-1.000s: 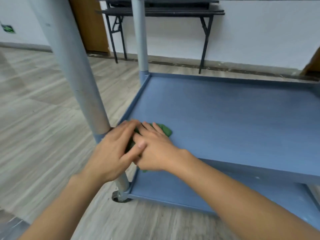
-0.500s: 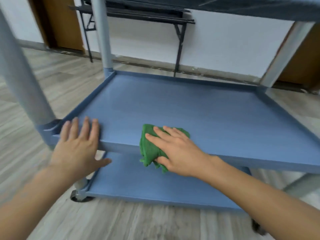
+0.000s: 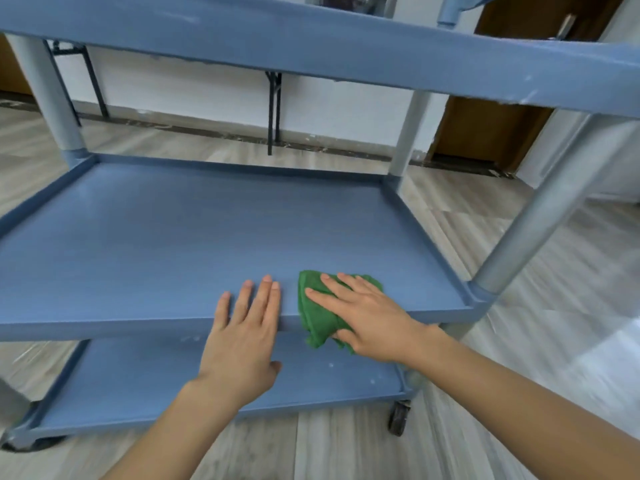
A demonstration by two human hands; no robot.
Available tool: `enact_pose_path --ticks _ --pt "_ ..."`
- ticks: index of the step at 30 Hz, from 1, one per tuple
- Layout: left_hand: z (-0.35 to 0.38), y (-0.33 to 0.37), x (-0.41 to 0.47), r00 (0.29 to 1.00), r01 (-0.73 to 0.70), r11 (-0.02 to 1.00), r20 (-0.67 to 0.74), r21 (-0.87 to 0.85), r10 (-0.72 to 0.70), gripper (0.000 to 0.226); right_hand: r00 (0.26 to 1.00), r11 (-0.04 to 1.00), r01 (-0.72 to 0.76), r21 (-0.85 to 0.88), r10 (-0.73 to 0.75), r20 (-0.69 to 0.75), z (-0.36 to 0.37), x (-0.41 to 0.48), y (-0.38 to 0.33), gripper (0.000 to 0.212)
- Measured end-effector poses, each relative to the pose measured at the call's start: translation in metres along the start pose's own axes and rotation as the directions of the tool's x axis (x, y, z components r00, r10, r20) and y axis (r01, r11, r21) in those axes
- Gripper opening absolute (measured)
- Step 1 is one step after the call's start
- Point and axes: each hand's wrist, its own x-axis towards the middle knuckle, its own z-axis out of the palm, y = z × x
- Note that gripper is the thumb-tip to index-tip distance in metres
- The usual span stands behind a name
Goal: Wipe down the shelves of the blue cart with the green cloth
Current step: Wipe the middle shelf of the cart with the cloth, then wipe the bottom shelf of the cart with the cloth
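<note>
Head: right hand fingers flat on cloth.

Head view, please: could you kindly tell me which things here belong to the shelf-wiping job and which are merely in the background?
Part of the job:
- green cloth, flat under the right hand
- middle shelf of the blue cart
- bottom shelf
- top shelf
- left hand, resting on the middle shelf's front edge

Just background:
- folding table legs
- brown door
- wood floor
</note>
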Motion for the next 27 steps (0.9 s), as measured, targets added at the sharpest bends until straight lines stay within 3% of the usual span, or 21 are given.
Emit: enact_pose_path --ticks 4,8,14,16,18,19,20,21,22,23,24,25,27 --pt "-0.003 0.007 -0.004 0.999 0.015 0.999 -0.052 -0.048 -0.017 0.120 0.998 0.997 -0.065 -0.031 0.066 0.019 0.004 -0.044 0.059 0.081" --pt "0.005 0.003 -0.002 0.991 0.034 0.998 -0.129 -0.060 -0.041 0.107 0.994 0.990 -0.097 -0.105 0.101 0.029 0.003 -0.084 0.110 0.088" --pt "0.007 0.011 0.000 0.990 0.093 0.995 -0.104 -0.040 -0.096 0.106 0.997 0.983 -0.067 -0.171 0.061 -0.040 0.000 -0.111 0.124 0.084" --pt "0.008 0.012 0.000 0.989 0.109 0.994 -0.101 -0.024 -0.111 0.106 0.994 0.995 -0.076 -0.059 0.071 -0.082 -0.002 -0.122 0.115 0.078" --pt "0.008 0.015 0.001 0.988 0.122 0.992 -0.095 -0.020 -0.123 0.106 0.977 0.968 -0.107 0.229 0.145 -0.155 0.000 -0.138 0.102 0.076" --pt "0.013 0.015 0.000 0.986 0.136 0.991 -0.092 -0.020 -0.137 0.107 0.962 0.886 -0.129 0.446 0.220 -0.159 0.007 -0.144 0.090 0.075" --pt "0.015 0.016 0.000 0.983 0.144 0.989 -0.114 -0.025 -0.146 0.108 0.942 0.711 -0.147 0.688 0.312 -0.122 0.017 -0.152 0.079 0.072" --pt "0.018 0.018 0.001 0.976 0.142 0.989 -0.162 -0.028 -0.145 0.108 0.925 0.427 -0.129 0.895 0.378 -0.047 0.027 -0.160 0.067 0.067" --pt "0.023 0.019 -0.001 0.969 0.138 0.990 -0.203 -0.029 -0.142 0.108 0.917 0.054 -0.091 0.994 0.394 0.062 0.042 -0.163 0.053 0.059" --pt "0.027 0.019 -0.003 0.960 0.124 0.992 -0.248 -0.027 -0.127 0.105 0.910 -0.317 -0.054 0.947 0.374 0.177 0.059 -0.163 0.042 0.051" --pt "0.032 0.019 -0.005 0.952 0.106 0.994 -0.285 -0.030 -0.110 0.104 0.898 -0.622 -0.043 0.782 0.319 0.303 0.078 -0.162 0.032 0.047" --pt "0.039 0.018 -0.009 0.945 0.087 0.995 -0.313 -0.039 -0.095 0.104 0.883 -0.811 -0.030 0.585 0.252 0.395 0.096 -0.161 0.024 0.045" --pt "0.058 0.020 -0.024 0.953 0.042 0.995 -0.297 -0.086 -0.066 0.102 0.863 -0.947 0.040 0.317 0.193 0.468 0.124 -0.155 0.011 0.046"
